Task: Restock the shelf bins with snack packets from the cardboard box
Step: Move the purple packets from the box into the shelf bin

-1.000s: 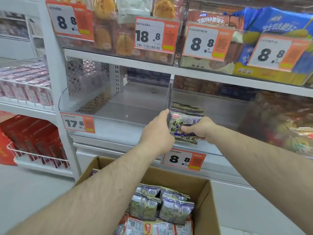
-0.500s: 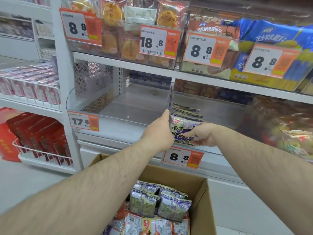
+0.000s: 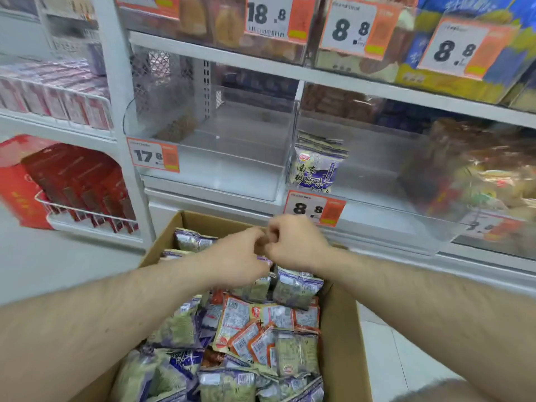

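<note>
A few purple snack packets stand upright in the front left corner of the clear shelf bin above the 8.8 price tag. Below it, the open cardboard box holds several purple packets and orange packets. Both hands hover over the far end of the box, almost touching each other. My left hand curls down over the purple packets with its fingertips hidden. My right hand has curled fingers and nothing visible in them.
Left of the stocked bin is a clear bin with a 17.8 tag and nothing in it. A full bin of mixed snacks sits to the right. Stocked bins fill the shelf above, and red boxes fill a rack at the left.
Both hands let go of the purple packets in the bin and dropped down to the box. The packets stay standing in the bin. The camera tilted downward.
</note>
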Demonstrator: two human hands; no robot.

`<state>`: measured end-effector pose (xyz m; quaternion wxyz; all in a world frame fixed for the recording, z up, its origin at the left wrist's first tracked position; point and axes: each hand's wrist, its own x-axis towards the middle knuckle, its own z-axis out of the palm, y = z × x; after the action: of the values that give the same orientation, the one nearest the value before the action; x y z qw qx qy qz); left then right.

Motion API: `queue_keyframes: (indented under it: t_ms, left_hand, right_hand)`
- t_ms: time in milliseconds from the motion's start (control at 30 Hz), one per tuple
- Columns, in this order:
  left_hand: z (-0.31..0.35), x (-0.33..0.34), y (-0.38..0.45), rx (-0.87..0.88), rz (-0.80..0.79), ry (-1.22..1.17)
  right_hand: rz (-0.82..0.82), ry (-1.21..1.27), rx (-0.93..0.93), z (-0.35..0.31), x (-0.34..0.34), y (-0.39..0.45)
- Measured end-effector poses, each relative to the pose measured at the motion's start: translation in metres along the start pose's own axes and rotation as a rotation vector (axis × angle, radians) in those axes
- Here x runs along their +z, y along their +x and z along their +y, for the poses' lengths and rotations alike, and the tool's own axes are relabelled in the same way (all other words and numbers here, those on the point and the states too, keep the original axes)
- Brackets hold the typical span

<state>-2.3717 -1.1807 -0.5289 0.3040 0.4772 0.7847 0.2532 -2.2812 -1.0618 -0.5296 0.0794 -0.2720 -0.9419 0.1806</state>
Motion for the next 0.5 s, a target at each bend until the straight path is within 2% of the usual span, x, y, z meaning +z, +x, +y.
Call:
queue_keyframes:
  t_ms: [67,167,300,433,500]
  left_hand:
    - [-0.019,0.008,-0.004,-0.08,-0.08,-0.052]
    - [-0.038,0.011,-0.005,-0.183,-0.108,-0.166]
    - [-0.05,0.011,0.009,-0.253,-0.12,-0.259]
    - [-0.056,0.015,0.015,-0.309,-0.144,-0.341]
    - [-0.058,0.015,0.016,-0.354,-0.154,-0.393]
  right_hand:
    - [-0.259,-0.172,0.092,0.02,0.027,0.006]
    - [-0.416,-0.438,0.17,0.056,0.065,0.011]
    - [-0.468,-0.589,0.284,0.094,0.093,0.02]
    - [-0.417,-0.656,0.206,0.109,0.107,0.025]
    - [-0.457,-0.664,0.18,0.102,0.105,0.023]
